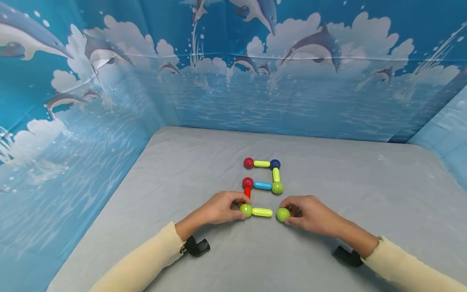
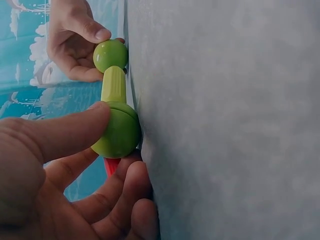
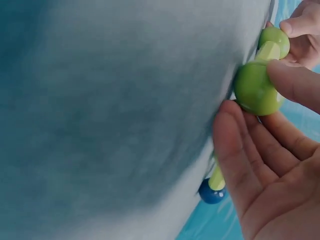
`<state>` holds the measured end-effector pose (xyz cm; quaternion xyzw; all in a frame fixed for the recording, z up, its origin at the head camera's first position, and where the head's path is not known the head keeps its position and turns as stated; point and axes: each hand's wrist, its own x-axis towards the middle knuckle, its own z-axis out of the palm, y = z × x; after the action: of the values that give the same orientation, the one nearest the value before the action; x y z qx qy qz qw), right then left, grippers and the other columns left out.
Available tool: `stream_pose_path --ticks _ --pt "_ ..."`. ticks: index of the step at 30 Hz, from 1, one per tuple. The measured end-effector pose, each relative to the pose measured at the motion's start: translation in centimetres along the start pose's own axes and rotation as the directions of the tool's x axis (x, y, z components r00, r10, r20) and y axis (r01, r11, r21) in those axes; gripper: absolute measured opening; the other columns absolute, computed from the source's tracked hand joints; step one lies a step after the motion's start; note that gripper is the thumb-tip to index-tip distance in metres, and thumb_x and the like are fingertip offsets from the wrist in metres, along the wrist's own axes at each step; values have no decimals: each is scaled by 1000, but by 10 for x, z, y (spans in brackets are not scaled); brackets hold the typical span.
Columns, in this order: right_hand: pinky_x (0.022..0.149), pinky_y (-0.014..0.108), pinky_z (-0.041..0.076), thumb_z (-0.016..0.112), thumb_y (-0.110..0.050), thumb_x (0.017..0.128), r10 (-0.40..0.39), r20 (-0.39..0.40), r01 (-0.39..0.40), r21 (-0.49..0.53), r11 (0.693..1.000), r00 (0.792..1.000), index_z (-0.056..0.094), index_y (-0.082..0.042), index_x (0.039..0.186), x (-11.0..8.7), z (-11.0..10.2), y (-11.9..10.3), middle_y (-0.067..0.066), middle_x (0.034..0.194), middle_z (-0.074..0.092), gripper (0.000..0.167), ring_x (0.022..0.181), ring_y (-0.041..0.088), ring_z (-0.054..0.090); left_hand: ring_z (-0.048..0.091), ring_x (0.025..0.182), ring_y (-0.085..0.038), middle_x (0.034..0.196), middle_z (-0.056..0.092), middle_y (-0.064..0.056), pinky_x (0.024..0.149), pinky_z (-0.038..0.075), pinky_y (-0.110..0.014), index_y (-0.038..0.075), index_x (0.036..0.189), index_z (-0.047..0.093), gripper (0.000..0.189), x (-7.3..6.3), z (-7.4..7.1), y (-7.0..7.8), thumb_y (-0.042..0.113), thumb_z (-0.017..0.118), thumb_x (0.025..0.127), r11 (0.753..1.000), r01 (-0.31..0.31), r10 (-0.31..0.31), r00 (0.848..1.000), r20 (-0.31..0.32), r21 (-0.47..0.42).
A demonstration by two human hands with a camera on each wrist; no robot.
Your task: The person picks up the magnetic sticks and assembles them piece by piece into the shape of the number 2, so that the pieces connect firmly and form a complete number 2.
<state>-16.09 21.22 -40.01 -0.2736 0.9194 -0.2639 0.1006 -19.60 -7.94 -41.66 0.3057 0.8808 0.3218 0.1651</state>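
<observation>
My left hand (image 1: 224, 207) pinches a green ball (image 1: 246, 210) at the near left corner of a ball-and-rod figure on the table. From that ball a yellow rod (image 1: 262, 212) points right and a red rod (image 1: 247, 192) runs away from me, partly behind my fingers. My right hand (image 1: 310, 213) holds another green ball (image 1: 282, 214) between thumb and fingers, a small gap from the yellow rod's free end in the head view. Both wrist views show the two held balls, the left one (image 2: 118, 131) and the right one (image 3: 257, 89), in line with the yellow rod.
Farther back, the figure continues with a red ball (image 1: 247, 183), a blue rod (image 1: 262, 185), a green ball (image 1: 277, 187), a yellow rod (image 1: 276, 174), a dark blue ball (image 1: 275, 164), another yellow rod (image 1: 262, 164) and a red ball (image 1: 249, 163). Dolphin-print curtains (image 1: 226, 101) border the grey table (image 1: 346, 174).
</observation>
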Motion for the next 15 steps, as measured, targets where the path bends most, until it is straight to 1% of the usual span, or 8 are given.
stream_pose_path --ticks 3,5,11,15 --pt "67 19 50 76 -19 86 -8 10 8 -10 1000 1000 70 -13 112 6 1 -4 -8 94 71 27 78 -2 58 55 83 -9 100 65 3 74 47 -21 20 116 69 29 -2 -1 -1 16 75 88 1000 12 -12 1000 -6 2" --pt "67 19 50 76 -19 86 -1 14 1 -14 1000 1000 70 -14 111 9 1 -6 -9 94 71 26 77 -2 58 55 82 -9 99 65 3 73 46 -21 20 115 69 29 -2 0 -2 15 75 87 1000 7 -7 1000 -12 5" --pt "67 18 50 76 -19 86 28 17 -28 -6 1000 999 70 -14 110 11 3 -7 -7 98 72 25 78 -1 60 55 81 -9 98 64 2 73 46 -21 21 115 69 29 -1 0 -1 15 75 87 1000 -13 13 1000 -17 9" --pt "67 19 51 76 -18 87 29 24 -29 17 999 999 70 -13 112 11 4 -6 -5 99 72 27 79 -1 61 55 81 -10 98 64 2 72 45 -21 20 115 68 29 0 1 0 14 75 87 1000 -23 23 1000 -9 11"
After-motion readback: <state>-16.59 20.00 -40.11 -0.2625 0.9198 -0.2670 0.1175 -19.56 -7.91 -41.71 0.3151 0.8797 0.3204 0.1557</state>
